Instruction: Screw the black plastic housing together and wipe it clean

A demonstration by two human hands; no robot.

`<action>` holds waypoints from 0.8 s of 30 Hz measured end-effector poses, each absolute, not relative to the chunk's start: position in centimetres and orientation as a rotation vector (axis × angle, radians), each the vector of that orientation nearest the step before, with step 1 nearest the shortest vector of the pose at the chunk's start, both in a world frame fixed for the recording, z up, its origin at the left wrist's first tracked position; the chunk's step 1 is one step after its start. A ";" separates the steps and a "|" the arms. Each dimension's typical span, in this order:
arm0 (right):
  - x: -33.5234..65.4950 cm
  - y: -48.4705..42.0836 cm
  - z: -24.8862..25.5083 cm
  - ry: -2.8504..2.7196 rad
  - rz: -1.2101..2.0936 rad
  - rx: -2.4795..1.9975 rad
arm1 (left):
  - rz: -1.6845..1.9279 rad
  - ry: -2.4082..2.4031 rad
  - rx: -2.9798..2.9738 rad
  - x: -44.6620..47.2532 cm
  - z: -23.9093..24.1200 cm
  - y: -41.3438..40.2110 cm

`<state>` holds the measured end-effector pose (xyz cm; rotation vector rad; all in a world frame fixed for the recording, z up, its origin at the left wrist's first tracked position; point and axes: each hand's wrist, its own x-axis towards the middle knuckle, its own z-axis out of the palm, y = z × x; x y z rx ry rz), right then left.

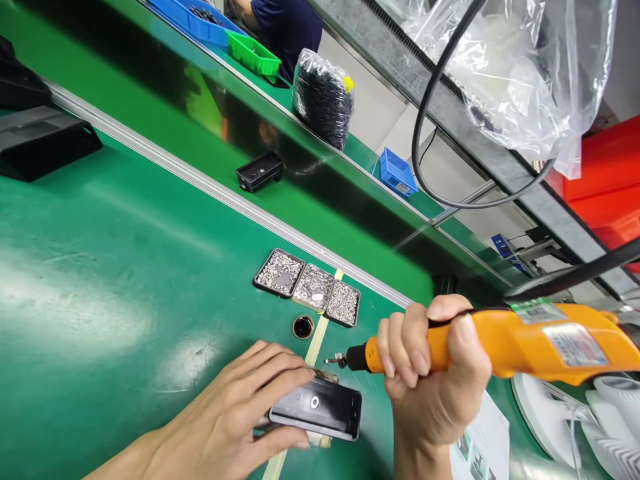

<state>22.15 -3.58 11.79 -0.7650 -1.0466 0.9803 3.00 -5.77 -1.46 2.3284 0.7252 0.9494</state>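
Left hand (235, 413) fingers clamped round the black housing (316, 408) on the bench (110, 280); right hand (433, 377) fingers wrapped tight on the orange electric screwdriver (505, 340), tip just above it.

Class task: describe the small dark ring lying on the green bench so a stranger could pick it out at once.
Start at the green bench and find the three small trays of screws beside the metal rail. Just below the middle tray, left of a pale tape strip, lies the dark ring: round, hollow and alone, unlike the rectangular trays.
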 end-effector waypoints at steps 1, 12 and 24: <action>22.3 -4.3 12.0 -1.053 0.992 -0.768 | 0.947 0.733 2.323 3.0 -1.5 -5.8; 21.6 -7.7 9.6 -1.133 1.085 -0.767 | 0.923 0.718 2.277 3.1 -1.2 -5.7; 21.2 -8.0 8.4 -1.156 1.093 -0.765 | 0.892 0.724 2.294 2.9 -1.0 -5.6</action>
